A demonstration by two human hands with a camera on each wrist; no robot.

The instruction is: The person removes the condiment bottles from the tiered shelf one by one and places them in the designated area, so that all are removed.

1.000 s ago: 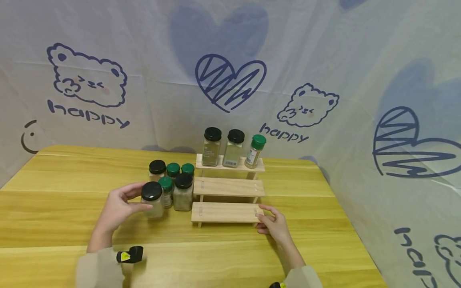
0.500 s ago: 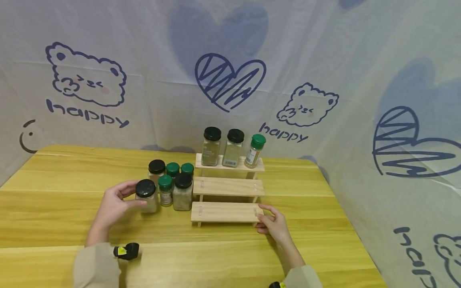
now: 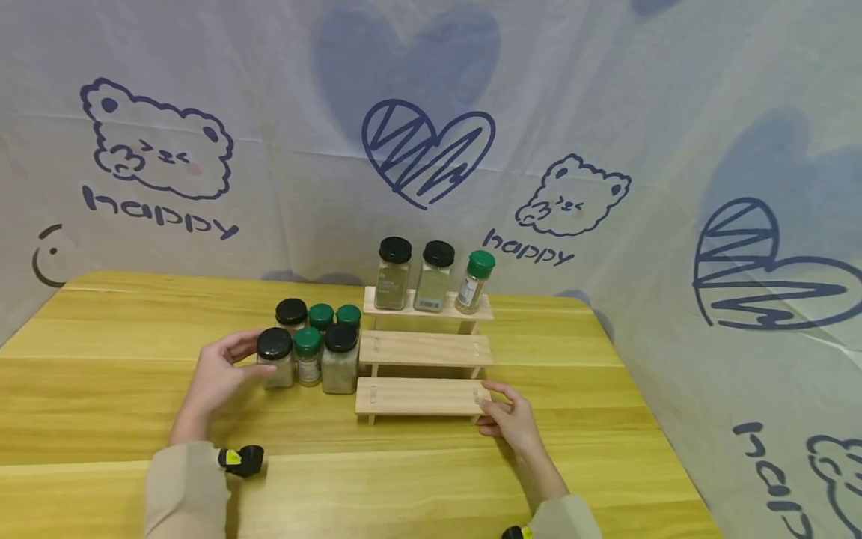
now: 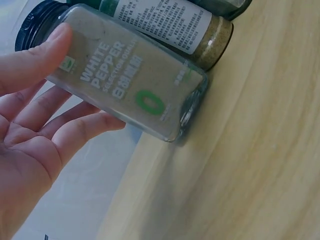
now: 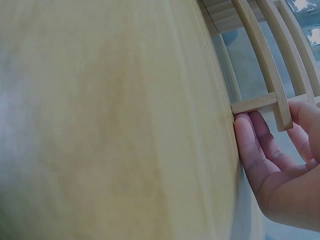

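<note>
My left hand [image 3: 214,382] holds a square glass spice jar [image 3: 277,368] with a black lid, thumb in front and fingers behind. "WHITE PEPPER" is printed on this jar [image 4: 117,75] in the left wrist view. It stands upright beside a green-lidded spice jar [image 3: 309,367], at the left end of the front row. My right hand [image 3: 515,425] grips the right end of the wooden three-step spice rack [image 3: 424,395] at its lowest step. From the right wrist, the thumb shows over the board [image 5: 281,107] and the fingers lie under it, by the leg.
A black-lidded jar [image 3: 340,367] ends the front row against the rack. Behind stand another black-lidded jar [image 3: 291,311] and two green-lidded ones [image 3: 321,316]. The rack's top step carries two black-lidded jars [image 3: 393,281] and one green-lidded jar [image 3: 474,288]. A patterned cloth [image 3: 283,97] hangs behind the table.
The white pepper jar has gone from in front of the green-lidded jar, leftward and back, into the row's left end, with my left hand on it. My right hand stays on the rack.
</note>
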